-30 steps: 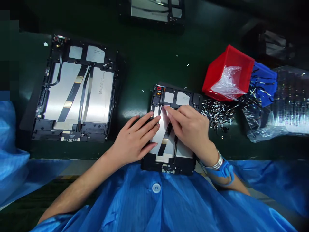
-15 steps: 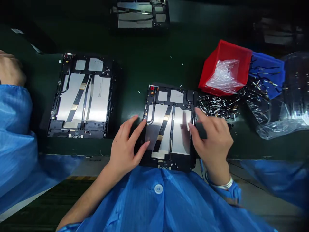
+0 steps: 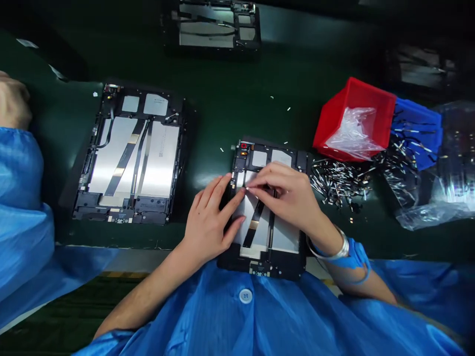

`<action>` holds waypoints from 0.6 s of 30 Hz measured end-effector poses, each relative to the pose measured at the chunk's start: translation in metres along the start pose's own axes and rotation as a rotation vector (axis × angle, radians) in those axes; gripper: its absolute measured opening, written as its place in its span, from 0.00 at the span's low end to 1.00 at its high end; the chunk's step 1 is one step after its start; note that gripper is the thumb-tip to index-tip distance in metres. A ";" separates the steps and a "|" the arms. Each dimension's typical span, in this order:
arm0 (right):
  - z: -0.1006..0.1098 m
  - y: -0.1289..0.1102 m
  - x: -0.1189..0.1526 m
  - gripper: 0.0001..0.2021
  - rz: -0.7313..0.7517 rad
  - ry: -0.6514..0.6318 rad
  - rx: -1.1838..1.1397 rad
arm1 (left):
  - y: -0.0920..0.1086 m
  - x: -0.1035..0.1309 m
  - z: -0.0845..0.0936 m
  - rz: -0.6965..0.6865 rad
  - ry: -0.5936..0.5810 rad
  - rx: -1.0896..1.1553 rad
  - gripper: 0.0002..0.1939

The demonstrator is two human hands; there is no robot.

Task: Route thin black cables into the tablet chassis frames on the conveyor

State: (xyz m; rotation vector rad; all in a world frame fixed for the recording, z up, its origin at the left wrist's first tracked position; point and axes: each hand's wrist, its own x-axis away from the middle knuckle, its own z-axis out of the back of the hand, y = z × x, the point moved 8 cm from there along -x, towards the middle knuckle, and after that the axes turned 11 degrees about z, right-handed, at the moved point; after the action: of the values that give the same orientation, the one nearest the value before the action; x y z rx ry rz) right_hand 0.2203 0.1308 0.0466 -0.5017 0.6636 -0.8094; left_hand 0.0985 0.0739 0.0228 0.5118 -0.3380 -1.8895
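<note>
An opened tablet (image 3: 286,237) lies in front of me, with its silver battery, dark ribbon cables and black frame showing. My left hand (image 3: 211,215) rests along its left edge. The fingers are stretched out, and the index fingertip touches the tablet near its upper left side. Over the middle of the tablet reaches my right hand (image 3: 287,195), with thumb and forefinger pinched together beside that left index fingertip. Whatever is in the pinch is too small or hidden to make out. A band with a blue strap (image 3: 358,259) is around my right wrist.
Another opened tablet (image 3: 163,153) lies to the left, and one more (image 3: 208,37) at the back. On the right stand a red bin (image 3: 374,104) with clear plastic, a blue bin (image 3: 426,143), a pile of small parts (image 3: 336,180) and plastic bags (image 3: 438,207). At far left is a co-worker's hand (image 3: 13,101).
My right hand has moved left from the tablet's right edge to its upper left part, and its fingers have closed into a pinch. My left hand stays at the left edge.
</note>
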 end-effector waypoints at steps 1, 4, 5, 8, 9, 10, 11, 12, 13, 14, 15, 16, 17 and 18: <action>0.001 -0.005 0.004 0.07 0.049 0.016 0.019 | -0.001 0.000 0.000 0.002 0.004 0.007 0.21; 0.002 -0.014 0.013 0.07 0.167 0.055 0.098 | -0.002 -0.001 -0.001 0.010 0.010 0.003 0.21; 0.002 -0.015 0.014 0.07 0.183 0.063 0.108 | -0.002 -0.001 0.000 0.011 0.011 -0.004 0.21; 0.002 -0.011 0.010 0.07 0.151 0.079 0.088 | 0.000 -0.003 0.001 0.000 0.014 -0.016 0.20; 0.002 -0.008 0.007 0.06 0.112 0.081 0.079 | 0.000 -0.003 0.001 -0.007 0.012 -0.016 0.20; 0.001 -0.004 0.003 0.06 0.063 0.078 0.074 | 0.000 -0.004 0.001 -0.012 0.009 -0.015 0.20; 0.001 0.001 0.000 0.05 0.007 0.072 0.075 | 0.000 -0.005 0.001 -0.016 0.003 -0.014 0.21; 0.001 0.006 -0.003 0.05 -0.053 0.062 0.079 | 0.000 -0.006 0.000 -0.017 -0.002 -0.015 0.21; 0.000 0.011 -0.005 0.05 -0.108 0.049 0.084 | 0.000 -0.006 0.000 -0.018 -0.006 -0.016 0.21; -0.001 0.014 -0.007 0.04 -0.154 0.035 0.088 | -0.001 -0.007 -0.001 -0.019 -0.010 -0.018 0.22; -0.001 0.017 -0.009 0.04 -0.189 0.023 0.087 | -0.001 -0.007 -0.001 -0.020 -0.013 -0.021 0.23; -0.002 0.020 -0.010 0.04 -0.215 0.011 0.085 | -0.001 -0.008 -0.002 -0.021 -0.018 -0.025 0.23; -0.003 0.022 -0.011 0.04 -0.235 0.000 0.083 | -0.001 -0.008 -0.003 -0.023 -0.022 -0.029 0.23; -0.004 0.023 -0.012 0.04 -0.250 -0.010 0.083 | -0.002 -0.008 -0.003 -0.025 -0.027 -0.033 0.24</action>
State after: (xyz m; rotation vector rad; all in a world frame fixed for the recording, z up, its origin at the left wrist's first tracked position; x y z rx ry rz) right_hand 0.2229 0.1532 0.0337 -0.5192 0.5615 -1.0646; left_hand 0.1013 0.0821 0.0209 0.4708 -0.3184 -1.9242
